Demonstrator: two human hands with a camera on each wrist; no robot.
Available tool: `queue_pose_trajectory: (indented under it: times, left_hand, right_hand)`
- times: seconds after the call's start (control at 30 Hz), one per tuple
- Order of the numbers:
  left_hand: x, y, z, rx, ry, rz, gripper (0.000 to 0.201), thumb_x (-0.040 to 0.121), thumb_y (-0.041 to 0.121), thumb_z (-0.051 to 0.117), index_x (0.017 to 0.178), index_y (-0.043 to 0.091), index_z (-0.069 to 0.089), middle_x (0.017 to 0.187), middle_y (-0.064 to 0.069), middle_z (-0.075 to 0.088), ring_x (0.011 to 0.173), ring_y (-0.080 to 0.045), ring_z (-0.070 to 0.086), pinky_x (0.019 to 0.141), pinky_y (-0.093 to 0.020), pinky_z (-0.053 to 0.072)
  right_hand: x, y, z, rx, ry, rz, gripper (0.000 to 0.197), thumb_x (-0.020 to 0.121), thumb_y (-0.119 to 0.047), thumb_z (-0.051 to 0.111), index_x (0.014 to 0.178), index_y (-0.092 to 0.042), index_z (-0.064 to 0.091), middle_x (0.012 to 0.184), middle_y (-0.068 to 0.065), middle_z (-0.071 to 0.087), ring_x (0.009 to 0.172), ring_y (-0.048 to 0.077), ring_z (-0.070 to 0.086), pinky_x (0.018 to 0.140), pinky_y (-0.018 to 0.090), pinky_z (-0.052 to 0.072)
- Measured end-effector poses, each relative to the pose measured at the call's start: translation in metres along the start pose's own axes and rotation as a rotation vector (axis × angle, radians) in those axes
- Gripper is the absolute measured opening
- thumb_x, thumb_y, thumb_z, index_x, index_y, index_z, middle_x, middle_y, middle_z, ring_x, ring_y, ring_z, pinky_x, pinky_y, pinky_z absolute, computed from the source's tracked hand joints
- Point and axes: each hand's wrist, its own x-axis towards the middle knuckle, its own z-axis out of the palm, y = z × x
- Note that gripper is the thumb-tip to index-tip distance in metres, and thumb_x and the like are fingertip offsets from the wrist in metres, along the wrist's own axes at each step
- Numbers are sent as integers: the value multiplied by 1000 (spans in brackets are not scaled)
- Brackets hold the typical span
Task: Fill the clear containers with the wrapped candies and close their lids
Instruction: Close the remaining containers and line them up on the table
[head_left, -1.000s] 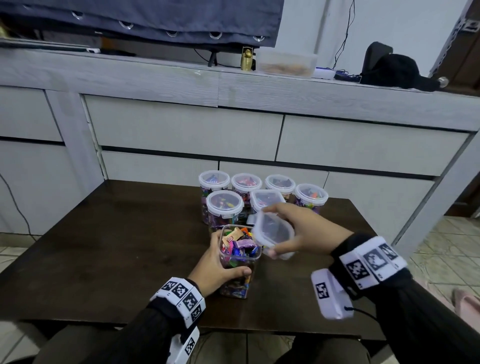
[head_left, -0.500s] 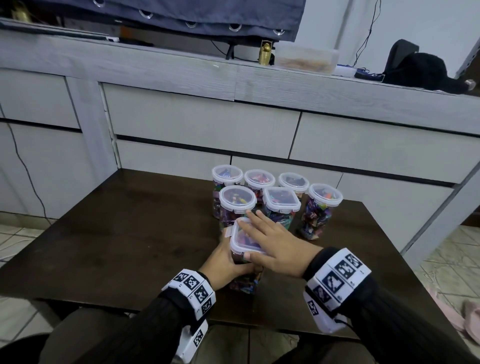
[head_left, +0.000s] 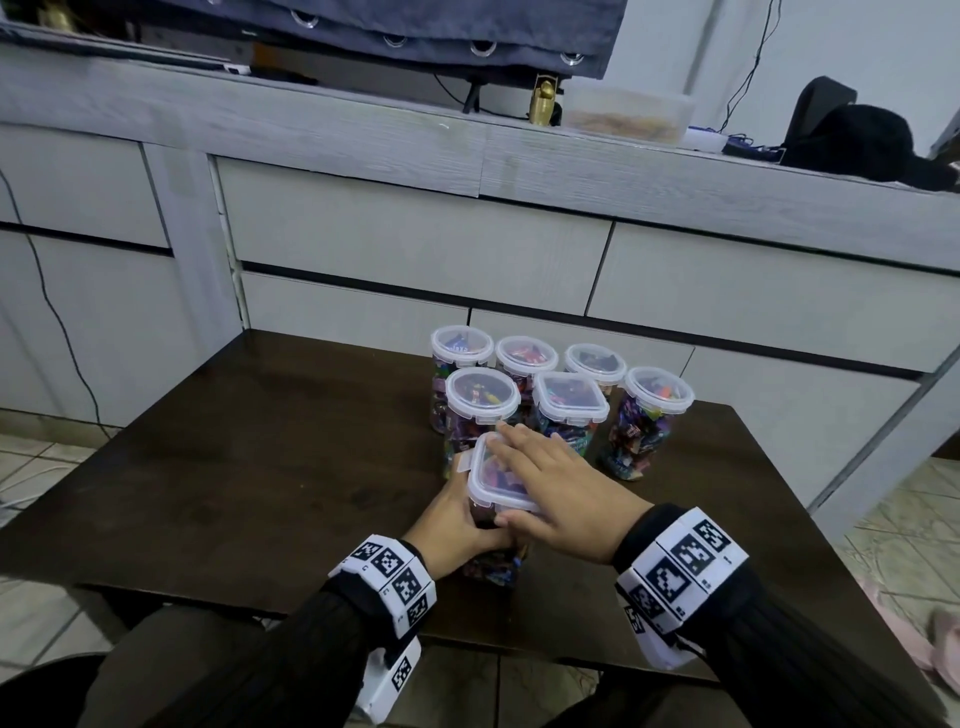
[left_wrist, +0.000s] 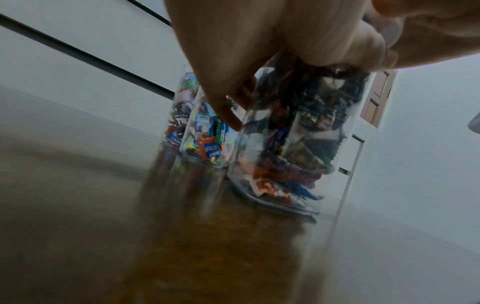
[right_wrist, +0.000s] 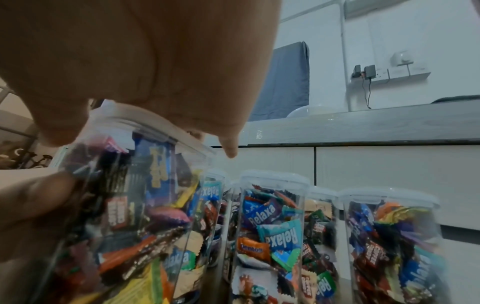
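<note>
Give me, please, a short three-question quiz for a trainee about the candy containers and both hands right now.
1. True or false: the right hand lies flat on the front container's lid.
2. What does the left hand grip?
   A. a loose candy
   B. the front container
   C. a drawer handle
3. Fill in: behind it stand ___ lidded containers.

Key: 1 true; 2 B; 3 six.

Looks like a room in a home; grey wood-grain sideboard (head_left: 363, 140) with flat drawer fronts beside a dark wooden table (head_left: 234, 467); tiled floor (head_left: 893, 525); blue curtain (head_left: 415, 31); wall socket (right_wrist: 376, 74) with plugged-in chargers.
</note>
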Motion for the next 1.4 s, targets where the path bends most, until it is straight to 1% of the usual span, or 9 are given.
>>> queue_pose_trajectory:
  times: [0.17,0.27,0.43,0.57,0.7,0.83,1.07,1.23,1.4]
  left_hand:
    - [-3,-4,-8,149,-60,-7,100,66,49,82,146,31,23,142,17,31,135,4,33,116,-31,31]
    - [-8,-7,-20,87,-117,-19,102,59,53,86,138,47,22,145,19,37,136,1,37,115,-36,34]
    - [-4,-6,-29,105,-170,-6,122,44,73,82,145,22,36,138,5,46,133,-7,43,114,-39,35]
    - [2,-2,-25,129,-175,-34,99,48,55,89,132,41,40,129,7,43,124,-1,46,111,-36,38]
    - [3,-9,-11,21,-197,-16,90,60,33,91,136,29,42,131,7,59,126,-8,53,109,-35,42]
    - [1,-11,-1,12,-142,16,81,66,37,89,133,40,43,127,18,59,123,-3,54,100,-17,43]
    - [9,-19,13,146,-41,40,98,65,46,89,143,17,38,136,2,50,131,-15,48,105,-40,43]
    - [0,-23,8,213,-3,22,111,52,66,87,144,43,29,142,22,39,135,0,38,110,-36,39]
    - [4,-14,-10,182,-192,0,115,52,60,89,146,41,26,148,19,36,138,0,34,116,-39,32]
  right_hand:
    - [-6,4,-13,-48,84,-19,73,85,-58,50,148,-36,20,150,1,20,135,22,22,112,42,19]
    - [-11,4,-22,53,38,-75,74,79,-51,61,144,-39,27,144,-2,28,130,17,27,110,35,25]
    - [-15,-6,-24,251,85,-128,64,81,-46,67,135,-21,44,143,-5,38,130,9,36,114,33,23]
    - [-15,-10,-17,342,157,-123,55,82,-42,69,124,-14,49,132,-6,45,122,6,41,107,30,33]
    - [-12,-10,-7,349,226,-148,42,82,-30,69,115,-12,52,131,-2,47,124,9,42,106,27,32]
    - [-11,-5,-6,383,221,-161,36,81,-20,68,112,-13,51,131,1,50,127,13,42,106,22,30]
    - [-23,7,-7,217,317,-85,37,76,-45,66,104,-25,51,122,-11,48,115,9,41,99,33,35]
    - [-27,7,-6,282,294,-113,42,81,-40,66,116,-21,55,121,-6,48,114,9,44,99,29,38]
    - [-33,8,-15,407,246,-153,33,78,-29,72,105,-17,57,118,-2,51,115,11,48,99,29,41]
